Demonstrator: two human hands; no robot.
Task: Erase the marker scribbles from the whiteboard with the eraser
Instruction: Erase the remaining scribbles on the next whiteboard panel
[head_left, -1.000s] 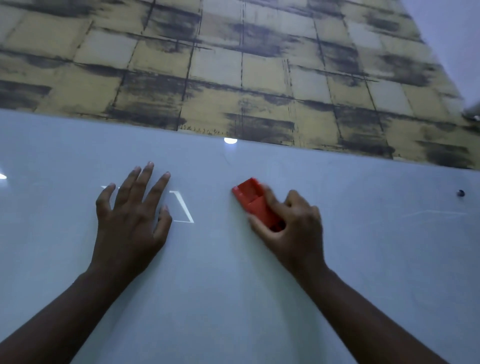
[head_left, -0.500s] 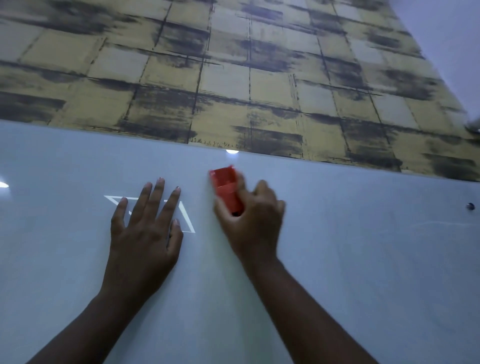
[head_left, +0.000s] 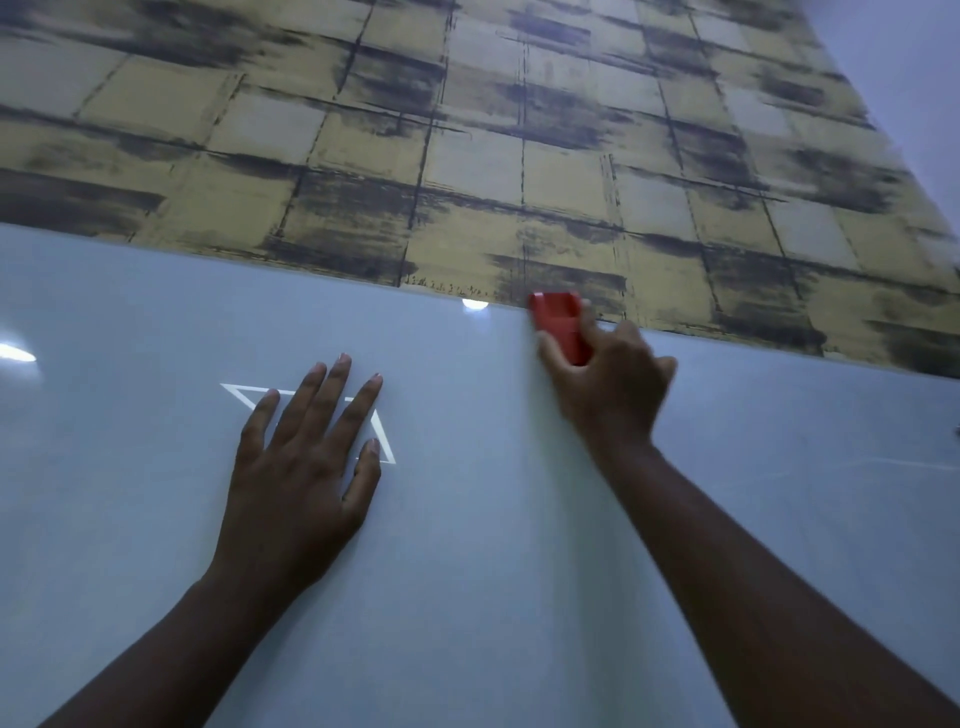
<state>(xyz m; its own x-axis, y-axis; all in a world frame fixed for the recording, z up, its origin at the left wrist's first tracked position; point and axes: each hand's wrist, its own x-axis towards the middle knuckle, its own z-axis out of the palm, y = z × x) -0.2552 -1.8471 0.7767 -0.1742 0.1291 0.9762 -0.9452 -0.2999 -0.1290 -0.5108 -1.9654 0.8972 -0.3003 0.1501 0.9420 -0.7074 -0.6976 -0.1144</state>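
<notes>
**Eraser at the board's top edge**

Up and to the right since half a second ago, the red eraser (head_left: 558, 325) has travelled from just beside the left hand to the upper border of the whiteboard (head_left: 519, 519), where its far end now overlaps the board's top edge against the wall. It is gripped by the right hand (head_left: 608, 389) — fingers and thumb curled round its lower half — and both are motion-blurred, so how firmly the eraser presses on the surface cannot be told.

To the left, well apart from the eraser, the left hand (head_left: 301, 467) lies flat on the board with fingers straight and slightly spread, in much the same place as before. It covers the middle of a thin white outline (head_left: 387, 441) — possibly a triangle, though only parts show around the fingers. Small bright glare spots (head_left: 475, 304) sit on the glossy surface. Above the board runs yellow-and-grey tile-patterned wallpaper (head_left: 467, 130).
</notes>
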